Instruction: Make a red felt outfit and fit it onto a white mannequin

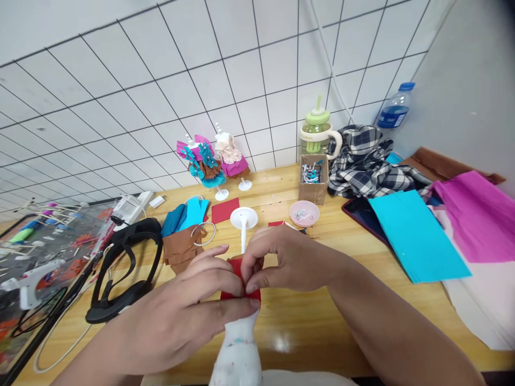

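Note:
Both hands meet over a small red paper piece (234, 266) wrapped round the top of a white doll figure (238, 348) at the table's front edge. My left hand (189, 313) pinches the red paper from the left, with its thumb pressed along the lower edge. My right hand (281, 260) pinches it from above and the right, fingers curled tight. A white stand (243, 220) pokes up just behind the hands, its round base uppermost. Most of the red paper is hidden under my fingers.
Two finished paper-dress dolls (213, 161) stand by the tiled wall. Brown and teal paper (183, 236), a pink dish (304, 213), a cardboard box (313, 179) and a green mug (316, 134) lie behind. Teal (418, 236) and magenta (478, 214) sheets fill the right; a black headset (120, 268) and glue gun (34, 279) the left.

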A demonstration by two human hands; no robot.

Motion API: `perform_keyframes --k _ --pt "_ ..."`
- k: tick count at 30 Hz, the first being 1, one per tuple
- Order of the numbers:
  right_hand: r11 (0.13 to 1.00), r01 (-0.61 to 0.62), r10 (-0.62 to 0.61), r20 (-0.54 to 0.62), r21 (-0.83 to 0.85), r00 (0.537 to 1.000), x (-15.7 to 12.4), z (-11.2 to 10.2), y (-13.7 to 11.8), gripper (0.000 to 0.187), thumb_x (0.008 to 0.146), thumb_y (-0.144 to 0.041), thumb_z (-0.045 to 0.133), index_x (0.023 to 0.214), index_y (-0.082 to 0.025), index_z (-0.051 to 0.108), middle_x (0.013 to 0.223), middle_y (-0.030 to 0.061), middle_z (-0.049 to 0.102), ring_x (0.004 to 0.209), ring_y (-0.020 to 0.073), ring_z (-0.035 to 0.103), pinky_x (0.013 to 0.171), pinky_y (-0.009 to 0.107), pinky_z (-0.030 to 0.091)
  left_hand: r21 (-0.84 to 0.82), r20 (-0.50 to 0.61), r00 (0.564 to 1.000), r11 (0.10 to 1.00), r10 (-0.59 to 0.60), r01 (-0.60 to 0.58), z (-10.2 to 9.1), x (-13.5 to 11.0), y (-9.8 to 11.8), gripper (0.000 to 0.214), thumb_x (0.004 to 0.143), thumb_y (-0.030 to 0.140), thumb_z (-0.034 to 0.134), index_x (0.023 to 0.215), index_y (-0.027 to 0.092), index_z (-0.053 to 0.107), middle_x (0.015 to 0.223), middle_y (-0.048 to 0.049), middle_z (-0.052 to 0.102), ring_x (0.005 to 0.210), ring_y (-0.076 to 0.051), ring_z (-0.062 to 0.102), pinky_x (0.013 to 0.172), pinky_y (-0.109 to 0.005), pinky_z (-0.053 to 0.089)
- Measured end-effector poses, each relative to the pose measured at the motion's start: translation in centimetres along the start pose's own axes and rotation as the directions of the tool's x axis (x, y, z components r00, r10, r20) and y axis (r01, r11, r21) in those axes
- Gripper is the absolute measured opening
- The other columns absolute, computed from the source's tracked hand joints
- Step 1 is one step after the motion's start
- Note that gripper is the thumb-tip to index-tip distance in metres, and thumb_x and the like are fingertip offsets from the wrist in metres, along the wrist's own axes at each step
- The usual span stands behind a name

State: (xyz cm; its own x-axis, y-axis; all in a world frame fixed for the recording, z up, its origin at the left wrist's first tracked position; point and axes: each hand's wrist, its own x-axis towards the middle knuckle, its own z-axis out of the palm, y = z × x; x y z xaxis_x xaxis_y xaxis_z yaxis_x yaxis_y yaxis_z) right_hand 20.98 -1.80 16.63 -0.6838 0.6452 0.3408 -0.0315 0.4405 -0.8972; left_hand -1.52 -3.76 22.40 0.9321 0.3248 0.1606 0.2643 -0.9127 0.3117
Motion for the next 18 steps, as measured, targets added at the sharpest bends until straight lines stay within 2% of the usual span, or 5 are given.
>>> perform_keyframes --k 6,9,12,15,18 --pt "0.994 0.102 -0.100 -0.035 0.036 0.994 0.3 0.2 0.3 0.008 0.079 -0.026 0.073 0.079 -0.019 0.070 0.076 -0.0009 0.069 0.072 0.0112 0.060 0.073 0.024 0.047 -0.015 0.018 1.000 1.000 0.026 -0.025 -0.1 -0.9 0.2 0.042 0.088 0.011 0.050 0.126 0.028 0.061 0.101 -0.0025 0.073 0.101 -0.020 0.065 0.117 -0.043 0.029" --pt "0.998 0.061 -0.066 -0.204 -0.031 0.977 0.4 -0.3 0.2 0.009 0.079 -0.028 0.073 0.082 -0.019 0.069 0.079 0.0002 0.069 0.076 0.0122 0.060 0.074 0.025 0.046 0.055 -0.088 0.995 0.998 0.036 -0.031 0.0 -1.9 0.4 0.040 0.089 0.013 0.048 0.120 0.032 0.064 0.090 0.0009 0.074 0.090 -0.018 0.066 0.116 -0.044 0.030" --pt "0.997 -0.072 0.059 -0.322 -0.031 0.945 0.1 -1.3 0.2 0.016 0.081 -0.034 0.070 0.084 -0.018 0.069 0.079 0.0009 0.066 0.074 0.0117 0.057 0.069 0.023 0.044 0.065 -0.237 0.971 0.998 0.021 -0.005 0.4 -2.6 0.7 0.037 0.087 0.012 0.051 0.113 0.031 0.068 0.082 0.0020 0.073 0.082 -0.017 0.065 0.116 -0.040 0.030" --pt "0.977 -0.203 0.212 -0.155 0.070 0.965 -0.4 -2.0 0.5 0.032 0.083 -0.048 0.064 0.089 -0.018 0.071 0.072 -0.0005 0.058 0.064 0.0098 0.049 0.057 0.021 0.039 0.062 -0.342 0.939 0.998 0.028 -0.008 0.9 -2.9 0.9 0.029 0.088 0.020 0.055 0.111 0.030 0.070 0.077 0.0009 0.073 0.078 -0.020 0.064 0.114 -0.038 0.032" --pt "0.951 -0.261 0.259 0.031 0.166 0.965 -0.4 -1.9 0.9 0.039 0.080 -0.055 0.065 0.091 -0.018 0.071 0.067 -0.0024 0.053 0.060 0.0082 0.043 0.051 0.020 0.033 0.072 -0.356 0.934 0.997 -0.009 0.037 1.1 -3.0 1.1 0.024 0.089 0.029 0.058 0.109 0.032 0.071 0.076 0.0013 0.074 0.077 -0.022 0.064 0.114 -0.039 0.031"
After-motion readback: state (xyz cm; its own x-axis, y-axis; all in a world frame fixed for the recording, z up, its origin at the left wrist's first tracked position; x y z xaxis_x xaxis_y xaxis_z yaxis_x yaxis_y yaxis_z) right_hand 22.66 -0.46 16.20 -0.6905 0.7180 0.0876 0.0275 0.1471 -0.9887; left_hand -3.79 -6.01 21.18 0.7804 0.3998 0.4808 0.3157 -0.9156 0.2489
